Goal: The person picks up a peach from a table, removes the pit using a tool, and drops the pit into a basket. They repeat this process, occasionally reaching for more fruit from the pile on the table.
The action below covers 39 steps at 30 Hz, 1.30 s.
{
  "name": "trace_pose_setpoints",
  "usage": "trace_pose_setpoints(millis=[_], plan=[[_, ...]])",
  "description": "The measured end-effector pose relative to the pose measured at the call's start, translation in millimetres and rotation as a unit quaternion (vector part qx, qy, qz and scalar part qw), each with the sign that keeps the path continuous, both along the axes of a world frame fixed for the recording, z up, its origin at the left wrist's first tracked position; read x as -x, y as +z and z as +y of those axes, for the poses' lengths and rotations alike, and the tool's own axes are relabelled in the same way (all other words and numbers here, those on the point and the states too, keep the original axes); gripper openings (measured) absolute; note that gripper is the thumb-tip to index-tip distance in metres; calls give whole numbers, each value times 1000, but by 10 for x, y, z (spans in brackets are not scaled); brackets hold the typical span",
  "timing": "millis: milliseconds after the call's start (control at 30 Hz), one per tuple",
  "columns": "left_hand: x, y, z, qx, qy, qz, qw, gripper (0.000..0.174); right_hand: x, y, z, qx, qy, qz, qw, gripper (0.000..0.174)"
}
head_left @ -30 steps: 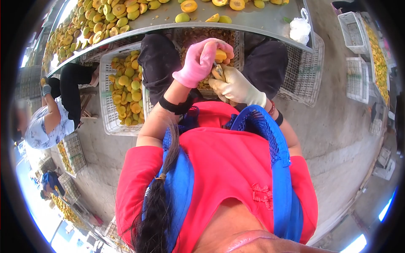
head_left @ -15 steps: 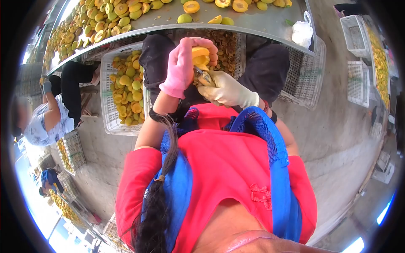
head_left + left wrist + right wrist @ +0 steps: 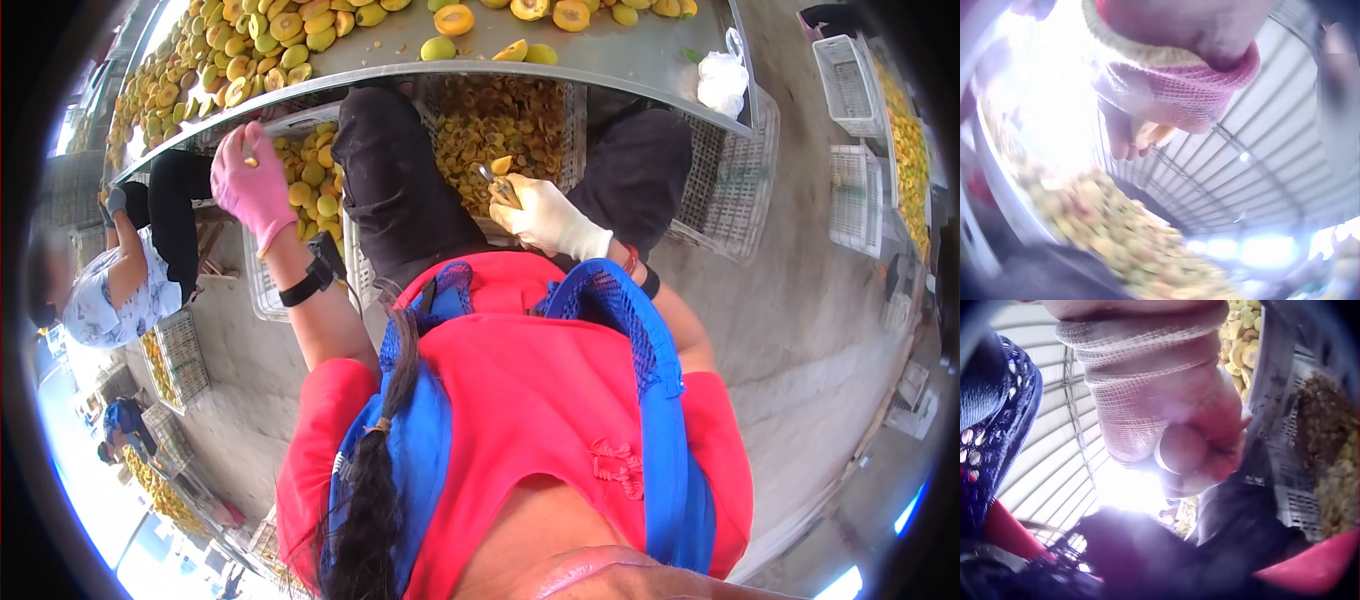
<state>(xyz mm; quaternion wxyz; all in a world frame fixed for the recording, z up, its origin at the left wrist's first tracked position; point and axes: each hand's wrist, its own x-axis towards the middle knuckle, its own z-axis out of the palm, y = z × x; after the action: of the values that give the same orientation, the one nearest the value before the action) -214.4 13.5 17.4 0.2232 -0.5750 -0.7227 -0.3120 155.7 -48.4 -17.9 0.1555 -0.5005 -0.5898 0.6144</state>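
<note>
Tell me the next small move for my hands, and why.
Probably ease the left hand forward and drop the fruit piece onto the heap of cut fruit: in the head view that hand is near the edge of the metal table, close to the heap, while the right hand grips the tool.

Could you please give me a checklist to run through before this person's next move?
1. Both hands gloved: ok; pink on the left hand, white on the right hand.
2. Tool held: ok, in the right hand.
3. Tool's end clear: cannot tell; a yellow scrap shows beside it, contact unclear.
4. Left hand empty: not ok; a fruit piece shows in it in the left wrist view.
5. Fruit available in the left crate: ok.
6. Bag away from both hands: ok, at the right end of the table.
</note>
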Motion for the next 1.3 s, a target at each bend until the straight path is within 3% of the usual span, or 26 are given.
trace_pose_setpoints(millis=[67, 100, 133, 167, 200, 267, 333, 400, 433, 533, 633, 733, 833, 933, 1033, 1133, 1167, 1267, 1300], plan=[[-293, 21, 166, 7, -87, -55, 995, 26, 30, -5, -2, -39, -29, 44, 998, 18], [-537, 19, 254, 47, -131, -147, 979, 27, 45, -71, -7, -37, -45, 63, 996, 20], [-844, 32, 362, 85, -174, -237, 952, 28, 54, -105, -2, -35, -60, 83, 994, 21], [-1159, 91, 489, 198, -134, -385, 891, 34, 44, -84, 13, -23, -63, 61, 996, 23], [-1287, -89, 678, 245, -214, -372, 869, 36, 17, -44, 29, -11, -67, 39, 997, 24], [-1601, -587, 1163, 241, -309, -258, 883, 39, -28, 51, 60, 6, -76, 15, 997, 27], [-1929, -830, 1500, 294, -337, -176, 877, 45, -68, 137, 43, 20, -89, 12, 996, 27], [-2088, -1163, 1869, 408, -339, -224, 818, 56, -117, 82, 25, 6, -105, 22, 994, 28], [-2142, -1185, 1934, 463, -336, -245, 782, 61, -137, 54, 15, -13, -111, 24, 993, 28], [-2181, -1032, 2016, 558, -325, -164, 746, 76, -192, -56, 28, -8, -125, 26, 992, 27], [-2200, -1190, 2085, 539, -247, -180, 785, 84, -230, -85, 44, 24, -146, 47, 988, 27], [-2195, -1205, 1968, 432, -277, -201, 834, 77, -224, -129, 55, 26, -162, 84, 983, 23], [-2136, -982, 1778, 374, -362, -398, 755, 67, -222, -52, 64, 28, -195, 137, 971, 19], [-2116, -595, 1316, 367, -380, -645, 552, 55, -235, -1, 95, 13, -225, 194, 955, 17], [-2106, -164, 806, 367, -446, -682, 449, 48, -195, 93, 130, -12, -244, 212, 946, 17], [-2167, -72, 514, 326, -474, -704, 417, 50, -115, 202, 138, -29, -254, 197, 946, 17], [-2192, -28, 426, 319, -491, -673, 451, 62, -87, 206, 132, -25, -268, 204, 941, 15], [-2259, -39, 282, 302, -482, -707, 419, 67, -34, 228, 89, -29, -280, 215, 935, 14], [-2270, -23, 245, 295, -484, -685, 457, 71, -17, 242, 70, -30, -276, 213, 937, 14]])
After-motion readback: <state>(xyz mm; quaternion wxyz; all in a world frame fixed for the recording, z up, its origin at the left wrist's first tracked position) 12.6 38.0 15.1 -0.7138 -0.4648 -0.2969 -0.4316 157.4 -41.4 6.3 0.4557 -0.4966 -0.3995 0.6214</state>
